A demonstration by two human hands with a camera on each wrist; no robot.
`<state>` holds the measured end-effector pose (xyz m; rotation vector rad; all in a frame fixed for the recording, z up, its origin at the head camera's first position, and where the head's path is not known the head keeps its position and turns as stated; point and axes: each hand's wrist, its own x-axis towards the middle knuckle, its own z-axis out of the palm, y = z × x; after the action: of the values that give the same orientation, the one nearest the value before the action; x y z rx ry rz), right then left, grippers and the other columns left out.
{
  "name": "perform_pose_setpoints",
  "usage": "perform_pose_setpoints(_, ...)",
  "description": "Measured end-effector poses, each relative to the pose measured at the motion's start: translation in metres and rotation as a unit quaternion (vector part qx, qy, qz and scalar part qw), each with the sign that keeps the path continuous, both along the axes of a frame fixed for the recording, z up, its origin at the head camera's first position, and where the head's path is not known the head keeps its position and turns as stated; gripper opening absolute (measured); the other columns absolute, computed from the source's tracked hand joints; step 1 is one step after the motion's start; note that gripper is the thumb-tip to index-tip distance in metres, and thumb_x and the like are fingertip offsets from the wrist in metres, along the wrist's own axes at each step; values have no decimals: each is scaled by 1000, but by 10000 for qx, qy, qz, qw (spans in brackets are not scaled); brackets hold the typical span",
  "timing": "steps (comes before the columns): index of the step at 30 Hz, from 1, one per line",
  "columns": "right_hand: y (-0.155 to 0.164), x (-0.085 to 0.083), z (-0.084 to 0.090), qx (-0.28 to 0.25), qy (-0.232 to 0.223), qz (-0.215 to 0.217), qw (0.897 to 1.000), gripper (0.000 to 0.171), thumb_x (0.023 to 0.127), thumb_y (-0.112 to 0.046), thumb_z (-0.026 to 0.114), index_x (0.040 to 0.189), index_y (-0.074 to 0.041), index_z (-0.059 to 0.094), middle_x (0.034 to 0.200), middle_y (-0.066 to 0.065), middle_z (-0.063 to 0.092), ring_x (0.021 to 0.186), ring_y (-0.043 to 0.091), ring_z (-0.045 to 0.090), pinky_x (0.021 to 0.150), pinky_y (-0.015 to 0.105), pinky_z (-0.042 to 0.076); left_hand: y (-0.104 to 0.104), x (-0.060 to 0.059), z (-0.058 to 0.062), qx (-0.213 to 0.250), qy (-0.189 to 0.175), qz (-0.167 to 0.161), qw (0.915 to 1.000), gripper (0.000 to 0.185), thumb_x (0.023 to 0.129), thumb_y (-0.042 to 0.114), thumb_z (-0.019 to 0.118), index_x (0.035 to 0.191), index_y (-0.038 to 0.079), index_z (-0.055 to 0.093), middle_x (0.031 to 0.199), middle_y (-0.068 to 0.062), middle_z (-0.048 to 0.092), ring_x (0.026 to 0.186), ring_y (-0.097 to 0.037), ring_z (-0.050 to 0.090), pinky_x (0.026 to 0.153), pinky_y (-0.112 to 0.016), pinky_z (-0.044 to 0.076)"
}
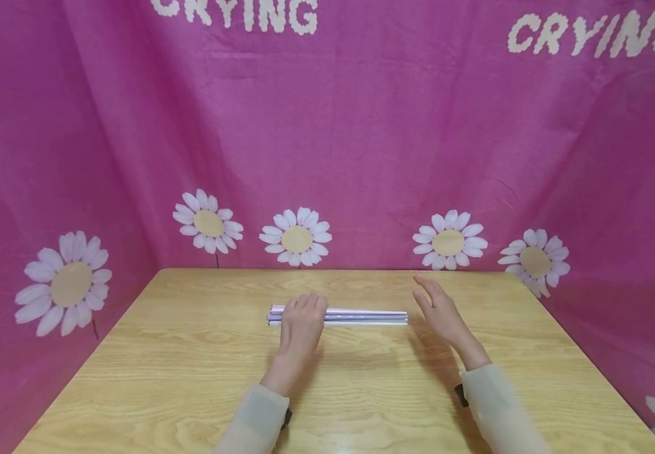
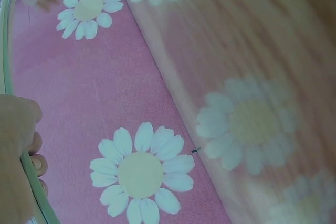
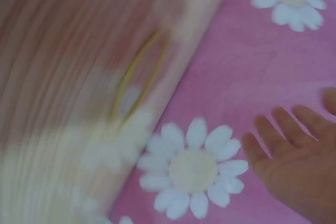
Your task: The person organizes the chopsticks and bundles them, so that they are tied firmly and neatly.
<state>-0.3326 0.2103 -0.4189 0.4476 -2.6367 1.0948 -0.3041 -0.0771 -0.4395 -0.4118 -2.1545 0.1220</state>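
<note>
My left hand (image 1: pixel 303 320) grips a bundle of chopsticks (image 1: pixel 364 317) near its left end, fingers curled over it. The bundle lies crosswise, pale purple, white and grey, with a shadow on the wood below it. In the left wrist view, greenish-looking chopsticks (image 2: pixel 40 195) pass through the curled fingers (image 2: pixel 35 145). To the right of the bundle, apart from it, my right hand (image 1: pixel 443 318) is held above the table with fingers extended and nothing in them. A thin yellow rubber band (image 3: pixel 128 72) lies on the table below this hand.
The light wooden table (image 1: pixel 191 378) reaches back to a pink curtain (image 1: pixel 361 145) printed with white daisies and lettering. More of the curtain hangs along the left and right sides. Dark bands show at both wrists under pale sleeves (image 1: pixel 500 403).
</note>
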Motion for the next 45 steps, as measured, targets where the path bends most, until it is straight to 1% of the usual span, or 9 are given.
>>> perform_pose_setpoints(5,18,4,-15,1895,378,-226,9809,40,97,-4,50,134,10,48,129,33,56,120,50,53,101,60,43,0,0,-1,-45,-72,29,10000,22,76,3,72,84,14,56,73,4,55,68,-12,53,61,-20,31)
perform_pose_setpoints(13,36,8,-34,3636,141,-304,9310,21,92,4,52,110,5,64,101,24,66,89,39,66,75,50,56,1,-2,-1,5,58,-13,10000,23,75,4,74,82,14,55,70,4,53,65,-12,52,59,-20,29)
perform_pose_setpoints(20,39,9,-51,4486,1612,-304,8785,16,76,6,64,66,-6,60,71,9,54,62,24,54,55,37,49,0,-3,-2,10,121,-28,9999,21,76,3,72,81,14,55,70,4,54,64,-12,52,59,-20,30)
perform_pose_setpoints(26,37,5,-62,4891,2588,-391,8320,16,71,4,68,61,-6,62,65,8,55,59,22,55,56,33,46,-1,-1,-1,-6,101,17,9999,22,75,2,71,81,14,55,69,5,53,63,-11,50,59,-20,29)
perform_pose_setpoints(31,36,3,-67,5040,2971,-434,8099,15,72,3,69,62,-5,62,62,7,55,56,21,57,54,31,44,-1,-1,0,-19,78,72,9999,19,78,4,70,81,14,55,70,4,55,65,-12,53,60,-20,30)
perform_pose_setpoints(36,36,4,-64,4747,2502,-615,8416,10,76,1,68,71,-3,61,67,8,57,62,23,57,58,34,48,-2,-1,-1,-38,67,47,10000,17,78,4,69,81,14,55,71,4,55,66,-12,53,60,-21,31)
perform_pose_setpoints(40,37,5,-53,3926,1636,-639,9028,14,78,-6,69,72,-4,57,65,8,57,61,24,55,56,38,48,-2,-1,-1,-32,35,103,9999,18,78,4,69,81,15,55,71,4,54,66,-12,52,60,-21,31)
perform_pose_setpoints(43,38,6,-41,2860,445,-530,9557,14,81,-9,67,73,-7,56,64,4,55,61,21,51,54,34,41,-2,-1,-1,-27,-17,127,9999,18,78,4,68,82,15,55,71,4,55,66,-12,52,60,-21,32)
perform_pose_setpoints(45,39,6,-36,2072,-300,-437,9769,9,82,-7,64,76,-8,58,66,2,55,62,17,48,56,31,39,-2,0,-1,-32,-93,120,9999,18,78,3,69,83,14,55,72,4,55,67,-12,51,60,-21,32)
